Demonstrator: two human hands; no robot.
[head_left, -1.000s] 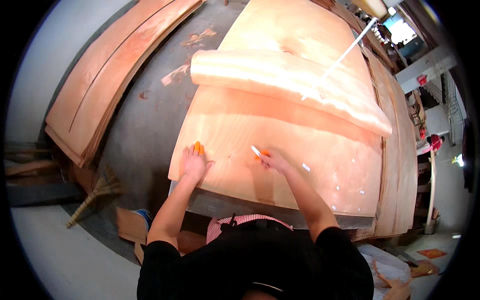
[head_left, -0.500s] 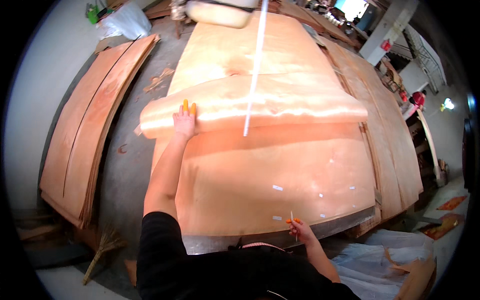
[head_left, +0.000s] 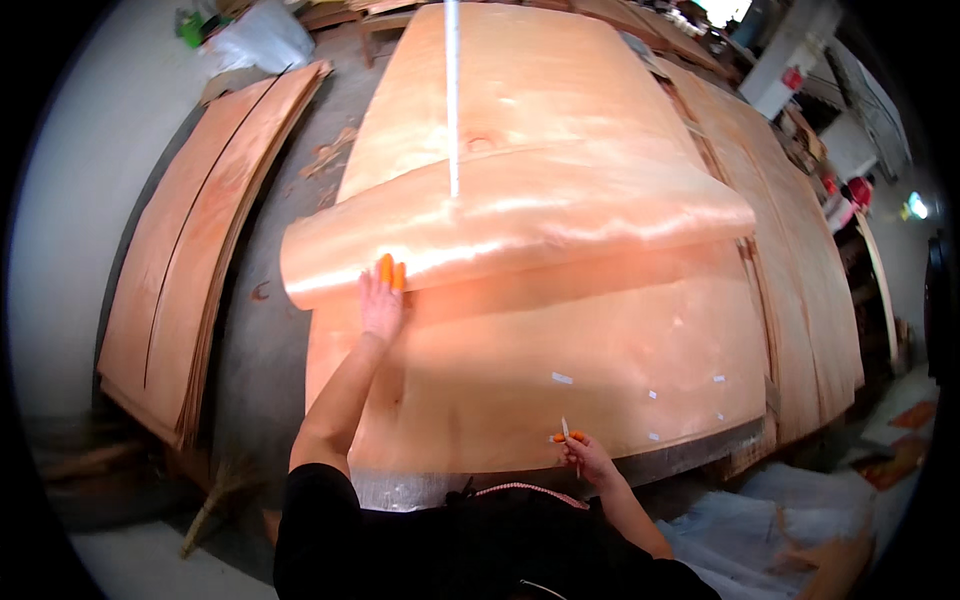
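A wide sheet of pale wood veneer [head_left: 560, 225] is bent over in a rounded fold on top of a veneer stack [head_left: 480, 390]. My left hand [head_left: 383, 303], with orange covers on two fingertips, lies with fingers stretched out against the near side of the fold, toward its left end. Close to the stack's front edge, my right hand [head_left: 592, 460] pinches a thin, pale, pointed tool [head_left: 565, 428], tip upward. Its fingertips are orange-covered too. I cannot tell whether the tool is a knife or a pen. Several small white stickers [head_left: 562, 378] dot the veneer near this hand.
A long white strip [head_left: 453, 100] crosses the far part of the sheet. Veneer stacks stand at left [head_left: 195, 250] and right [head_left: 790, 270]. Plastic sheeting [head_left: 760, 520] lies at lower right, a straw broom [head_left: 220, 490] at lower left. A person [head_left: 853, 195] is far right.
My left hand and the fold's left part have come nearer to me. The right hand has shifted slightly left with its tool. A blurred cream-coloured object has left the top of the view.
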